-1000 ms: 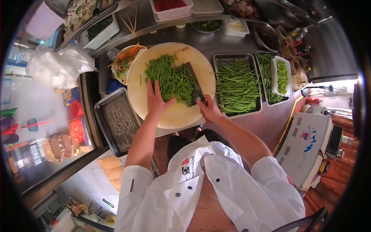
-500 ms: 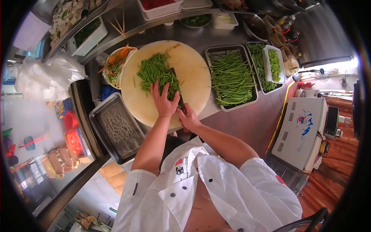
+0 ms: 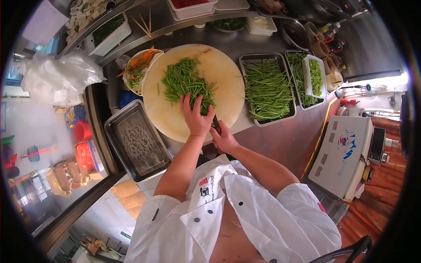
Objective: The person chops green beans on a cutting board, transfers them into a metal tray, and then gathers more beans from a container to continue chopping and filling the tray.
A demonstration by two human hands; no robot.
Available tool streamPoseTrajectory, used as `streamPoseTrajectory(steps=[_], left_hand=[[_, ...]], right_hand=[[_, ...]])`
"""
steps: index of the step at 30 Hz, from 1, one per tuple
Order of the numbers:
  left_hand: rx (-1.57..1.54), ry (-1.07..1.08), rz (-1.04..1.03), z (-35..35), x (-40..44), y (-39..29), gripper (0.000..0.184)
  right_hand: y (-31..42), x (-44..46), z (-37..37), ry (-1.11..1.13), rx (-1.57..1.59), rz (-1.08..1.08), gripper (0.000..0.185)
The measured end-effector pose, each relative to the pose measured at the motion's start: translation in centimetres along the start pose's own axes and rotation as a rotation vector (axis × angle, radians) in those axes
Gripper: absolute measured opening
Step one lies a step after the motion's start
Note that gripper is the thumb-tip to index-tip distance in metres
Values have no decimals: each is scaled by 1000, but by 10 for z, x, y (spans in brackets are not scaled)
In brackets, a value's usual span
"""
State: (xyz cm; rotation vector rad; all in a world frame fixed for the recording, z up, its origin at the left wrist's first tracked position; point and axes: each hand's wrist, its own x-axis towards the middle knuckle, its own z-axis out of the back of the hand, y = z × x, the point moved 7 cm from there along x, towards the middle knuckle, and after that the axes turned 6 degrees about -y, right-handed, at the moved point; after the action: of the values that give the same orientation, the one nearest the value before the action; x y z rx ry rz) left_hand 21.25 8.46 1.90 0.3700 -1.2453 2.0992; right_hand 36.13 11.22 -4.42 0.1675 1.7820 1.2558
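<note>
On the round chopping board (image 3: 153, 105) lies a heap of short-cut green stalks (image 3: 184, 79). My left hand (image 3: 196, 120) rests on the near edge of the heap, its fingers spread and stretched out over the stalks. Close beside it, my right hand (image 3: 226, 139) is wrapped round the handle of a knife (image 3: 215, 124) at the board's near edge. The knife's blade is mostly hidden by my left hand and the stalks.
Right of the board stand a tray of long green stalks (image 3: 268, 90) and a white tub of chopped greens (image 3: 315, 76). To the left are a bowl of peelings (image 3: 139, 68) and a metal tray (image 3: 139, 138). A white appliance (image 3: 340, 155) is at far right.
The blade, visible along the heap's right side before, is now mostly hidden. The heap's near right part has spread slightly. The whole view has shifted a little.
</note>
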Motion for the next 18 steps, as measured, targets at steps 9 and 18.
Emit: streamPoseTrajectory(steps=[9,18], left_hand=[[18,-32,-29,16,5,-8,50],[22,-45,-2,32,7,-4,51]], right_hand=[[4,-5,-5,13,4,32,19],[2,-7,-14,54,-21,59,19]])
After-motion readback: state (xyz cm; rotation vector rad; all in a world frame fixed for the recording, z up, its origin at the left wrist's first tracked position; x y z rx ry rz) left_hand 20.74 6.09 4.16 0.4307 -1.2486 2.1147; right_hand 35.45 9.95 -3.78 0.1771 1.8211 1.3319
